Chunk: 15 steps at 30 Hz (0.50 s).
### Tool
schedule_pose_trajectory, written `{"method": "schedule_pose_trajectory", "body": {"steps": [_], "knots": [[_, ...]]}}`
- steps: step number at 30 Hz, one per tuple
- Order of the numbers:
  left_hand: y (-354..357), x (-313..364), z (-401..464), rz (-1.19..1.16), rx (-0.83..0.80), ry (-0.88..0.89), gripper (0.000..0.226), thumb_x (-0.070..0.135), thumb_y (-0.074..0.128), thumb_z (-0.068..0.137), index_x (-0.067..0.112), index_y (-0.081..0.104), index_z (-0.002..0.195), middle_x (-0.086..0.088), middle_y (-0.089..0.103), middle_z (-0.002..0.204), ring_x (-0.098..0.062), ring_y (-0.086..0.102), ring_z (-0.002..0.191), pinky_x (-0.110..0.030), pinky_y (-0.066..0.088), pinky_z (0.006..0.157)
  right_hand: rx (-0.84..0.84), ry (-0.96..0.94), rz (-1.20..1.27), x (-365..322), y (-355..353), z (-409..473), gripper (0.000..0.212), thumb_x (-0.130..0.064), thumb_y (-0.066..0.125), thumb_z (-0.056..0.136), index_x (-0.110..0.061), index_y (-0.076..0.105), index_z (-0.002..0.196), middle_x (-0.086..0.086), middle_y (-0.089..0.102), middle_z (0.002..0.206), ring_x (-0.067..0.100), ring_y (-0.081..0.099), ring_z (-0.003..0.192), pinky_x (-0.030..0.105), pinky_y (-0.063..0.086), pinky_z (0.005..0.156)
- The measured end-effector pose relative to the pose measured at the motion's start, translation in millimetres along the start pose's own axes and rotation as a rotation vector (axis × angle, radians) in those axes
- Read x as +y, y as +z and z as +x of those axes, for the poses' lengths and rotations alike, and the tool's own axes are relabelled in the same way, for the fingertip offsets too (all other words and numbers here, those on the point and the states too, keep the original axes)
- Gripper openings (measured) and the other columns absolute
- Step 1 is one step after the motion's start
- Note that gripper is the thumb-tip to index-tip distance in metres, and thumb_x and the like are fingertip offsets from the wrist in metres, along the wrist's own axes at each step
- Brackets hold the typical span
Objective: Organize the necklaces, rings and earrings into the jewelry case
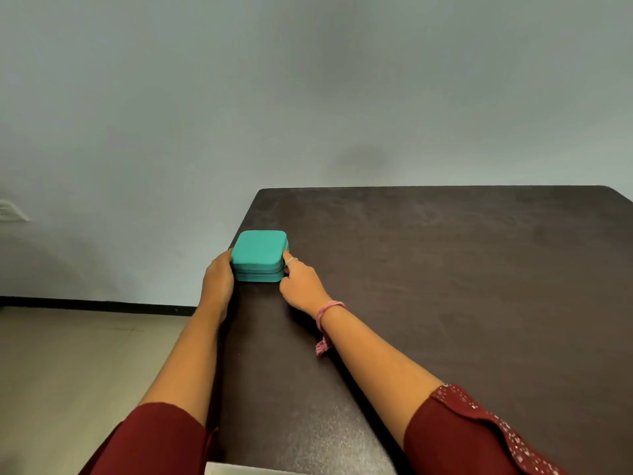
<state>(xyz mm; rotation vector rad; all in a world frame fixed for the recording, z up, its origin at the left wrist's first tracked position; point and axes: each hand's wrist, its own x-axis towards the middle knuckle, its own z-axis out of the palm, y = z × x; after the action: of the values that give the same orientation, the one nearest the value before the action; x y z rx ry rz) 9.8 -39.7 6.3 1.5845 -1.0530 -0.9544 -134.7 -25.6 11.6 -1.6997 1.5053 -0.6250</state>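
A teal jewelry case [259, 252] with rounded corners sits closed near the left edge of a dark brown table [445, 269]. My left hand [218, 280] grips the case's left side, fingers wrapped around it. My right hand [301, 282] holds the right side, fingers curled against the case by its zipper line; a ring shows on one finger. No necklaces, rings or earrings lie in view on the table.
The table's left edge runs just beside the case, with beige floor [68, 365] below. A pale wall [308, 97] stands behind the table. A pink thread band [327, 311] circles my right wrist. A white object's corner [236, 469] peeks in at the bottom.
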Motion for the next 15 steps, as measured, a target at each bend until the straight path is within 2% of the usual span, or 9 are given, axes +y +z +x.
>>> {"method": "schedule_pose_trajectory", "body": {"steps": [3,7,10,12,14,15], "knots": [[-1,-1,9,0.041,0.014,0.005,0.035,0.03,0.03,0.101,0.022,0.059,0.117,0.0,0.061,0.117,-0.013,0.056,0.102,-0.028,0.045,0.084,-0.016,0.0,-0.016,-4,0,7,0.07,0.001,0.039,0.09,-0.015,0.011,0.153,0.016,0.045,0.142,0.033,0.047,0.124,0.04,0.04,0.105],[1,-5,19,0.1,0.05,0.02,0.038,0.026,0.029,0.101,0.012,0.058,0.122,-0.005,0.059,0.12,-0.019,0.054,0.106,-0.029,0.04,0.081,-0.031,0.004,-0.025,-6,-2,11,0.071,0.001,0.04,0.09,-0.014,0.01,0.153,0.016,0.044,0.143,0.033,0.048,0.123,0.039,0.041,0.103],[4,-11,22,0.127,0.062,0.013,0.04,0.027,0.026,0.102,0.008,0.053,0.124,-0.01,0.057,0.122,-0.022,0.053,0.109,-0.031,0.04,0.083,-0.052,0.001,-0.019,-2,-1,9,0.072,0.002,0.04,0.09,-0.014,0.009,0.153,0.015,0.04,0.147,0.031,0.044,0.13,0.036,0.036,0.107],[6,-11,18,0.147,0.093,-0.011,0.043,0.029,0.023,0.103,0.005,0.047,0.13,-0.013,0.054,0.129,-0.026,0.05,0.117,-0.035,0.042,0.093,-0.065,-0.001,0.0,0,-4,5,0.073,0.002,0.039,0.089,-0.015,0.009,0.153,0.014,0.039,0.148,0.03,0.042,0.132,0.035,0.035,0.107],[10,-9,8,0.172,0.166,-0.015,0.048,0.029,0.022,0.103,0.006,0.035,0.143,-0.016,0.042,0.144,-0.03,0.04,0.131,-0.042,0.034,0.109,-0.064,-0.007,0.016,2,-8,-2,0.072,0.002,0.039,0.089,-0.015,0.009,0.153,0.014,0.037,0.149,0.03,0.04,0.133,0.036,0.034,0.109],[14,-4,-2,0.175,0.203,-0.006,0.049,0.027,0.023,0.104,0.007,0.028,0.148,-0.015,0.035,0.15,-0.03,0.034,0.136,-0.04,0.029,0.112,-0.058,-0.004,0.01,4,-11,-8,0.071,0.0,0.04,0.09,-0.014,0.01,0.152,0.013,0.034,0.151,0.029,0.037,0.136,0.038,0.032,0.112]]}}
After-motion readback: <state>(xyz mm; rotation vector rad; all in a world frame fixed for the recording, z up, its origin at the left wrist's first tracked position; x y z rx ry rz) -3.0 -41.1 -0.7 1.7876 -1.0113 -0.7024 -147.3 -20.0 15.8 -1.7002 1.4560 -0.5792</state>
